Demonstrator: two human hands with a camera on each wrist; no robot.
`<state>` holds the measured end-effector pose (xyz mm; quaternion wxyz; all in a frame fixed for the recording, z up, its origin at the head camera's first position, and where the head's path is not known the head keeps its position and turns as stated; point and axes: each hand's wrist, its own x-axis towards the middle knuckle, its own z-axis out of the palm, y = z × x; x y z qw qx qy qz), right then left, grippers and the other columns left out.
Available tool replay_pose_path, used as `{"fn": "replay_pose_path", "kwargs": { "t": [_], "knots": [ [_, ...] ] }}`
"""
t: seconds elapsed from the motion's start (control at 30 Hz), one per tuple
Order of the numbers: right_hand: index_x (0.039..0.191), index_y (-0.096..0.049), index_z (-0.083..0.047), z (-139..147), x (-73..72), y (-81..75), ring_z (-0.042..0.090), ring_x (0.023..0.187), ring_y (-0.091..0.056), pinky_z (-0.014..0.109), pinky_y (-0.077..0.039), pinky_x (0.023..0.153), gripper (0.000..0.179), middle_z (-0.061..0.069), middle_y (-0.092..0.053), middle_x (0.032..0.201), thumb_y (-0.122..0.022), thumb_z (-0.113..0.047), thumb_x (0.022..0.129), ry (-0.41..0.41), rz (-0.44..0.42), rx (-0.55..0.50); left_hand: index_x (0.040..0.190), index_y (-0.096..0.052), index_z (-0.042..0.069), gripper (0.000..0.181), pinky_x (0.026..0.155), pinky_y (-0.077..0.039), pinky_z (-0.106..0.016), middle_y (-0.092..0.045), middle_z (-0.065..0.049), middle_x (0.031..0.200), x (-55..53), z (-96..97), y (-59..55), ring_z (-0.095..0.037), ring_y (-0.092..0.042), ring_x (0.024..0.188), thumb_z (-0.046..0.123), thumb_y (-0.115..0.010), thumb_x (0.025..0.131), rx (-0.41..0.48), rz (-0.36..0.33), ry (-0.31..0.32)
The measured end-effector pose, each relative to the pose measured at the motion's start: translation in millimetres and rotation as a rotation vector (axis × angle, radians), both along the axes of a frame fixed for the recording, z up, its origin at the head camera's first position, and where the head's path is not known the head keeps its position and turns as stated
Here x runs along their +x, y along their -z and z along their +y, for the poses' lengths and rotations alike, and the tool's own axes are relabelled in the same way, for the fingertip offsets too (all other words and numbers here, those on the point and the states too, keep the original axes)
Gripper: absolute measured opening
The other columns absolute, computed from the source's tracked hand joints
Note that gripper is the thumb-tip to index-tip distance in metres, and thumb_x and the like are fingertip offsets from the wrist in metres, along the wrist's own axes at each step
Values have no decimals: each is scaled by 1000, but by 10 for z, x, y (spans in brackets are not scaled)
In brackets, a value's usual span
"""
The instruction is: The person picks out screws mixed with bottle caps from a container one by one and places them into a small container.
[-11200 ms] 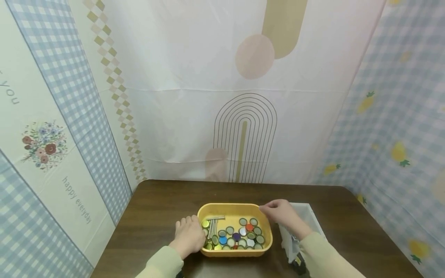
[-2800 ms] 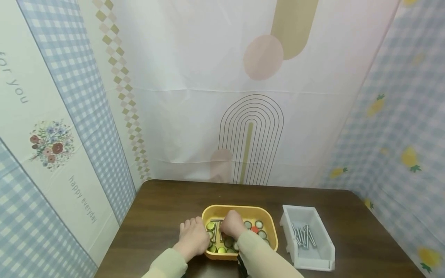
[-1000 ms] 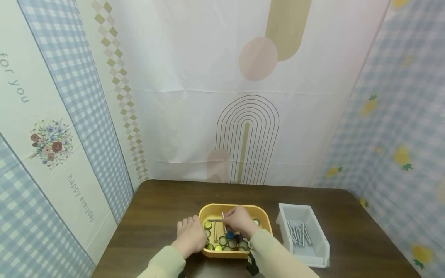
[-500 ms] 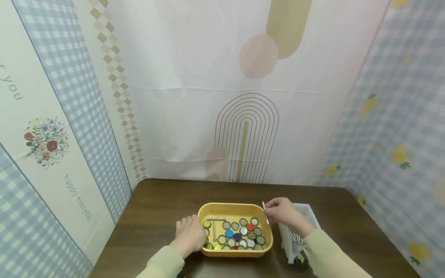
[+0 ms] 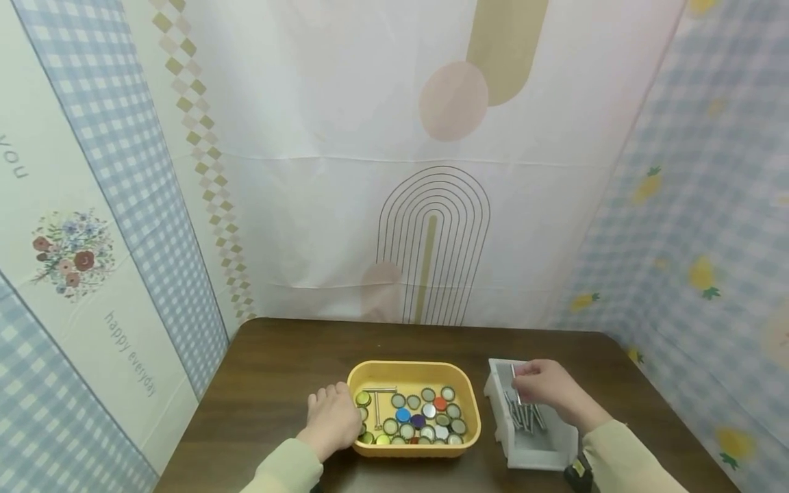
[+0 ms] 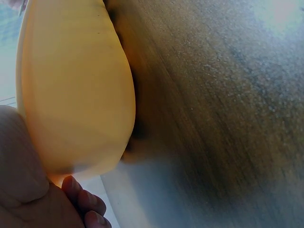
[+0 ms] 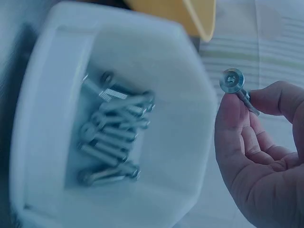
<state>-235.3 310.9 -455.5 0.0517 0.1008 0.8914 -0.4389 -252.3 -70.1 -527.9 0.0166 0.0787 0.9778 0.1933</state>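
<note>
My right hand (image 5: 548,387) pinches a metal bolt (image 7: 232,81) between thumb and fingertips, over the far part of the white bin (image 5: 539,460). The bolt's round head, with a hex socket, faces the right wrist camera. Several similar bolts (image 7: 116,128) lie in a pile inside that bin. My left hand (image 5: 334,419) grips the left end of the yellow tray (image 5: 419,450); its curled fingers show by the tray's wall in the left wrist view. Two bolts (image 5: 378,411) remain at the tray's left side, among bottle caps (image 5: 403,415) of several colours.
The dark wooden table (image 5: 290,352) carries the tray and, to its right, the bin, with a narrow gap between. Patterned cloth (image 5: 320,226) hangs behind the table and along both sides.
My right hand has lifted a bolt from the yellow tray and carried it right, over the white bin. Fewer bolts lie in the tray than before. The left hand stays at the tray's left end.
</note>
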Motion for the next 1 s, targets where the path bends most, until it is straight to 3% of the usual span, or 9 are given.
{"fn": "replay_pose_path", "kwargs": {
  "t": [0.3,0.7,1.0],
  "knots": [
    [109,-57,12,151,64,65,30,88,-65,41,-54,73,30,17,-61,100,-61,-9,88,35,-49,-33,95,-47,1,32,79,-30,-51,-42,-12,82,10,5,-21,-31,-41,80,29,-61,89,-4,-13,11],
    [106,-61,11,202,72,125,21,81,-62,40,-55,71,27,16,-63,99,-62,-7,86,39,-30,47,95,-46,1,32,78,-30,-50,-42,-12,82,7,4,-7,-31,-40,80,29,-61,89,-1,-13,12],
    [105,-61,10,199,73,120,22,83,-63,39,-55,70,26,16,-63,98,-63,-8,87,40,-29,83,97,-47,0,34,79,-30,-51,-43,-12,83,6,7,-26,-31,-41,82,29,-62,89,1,-11,2]
  ]
}}
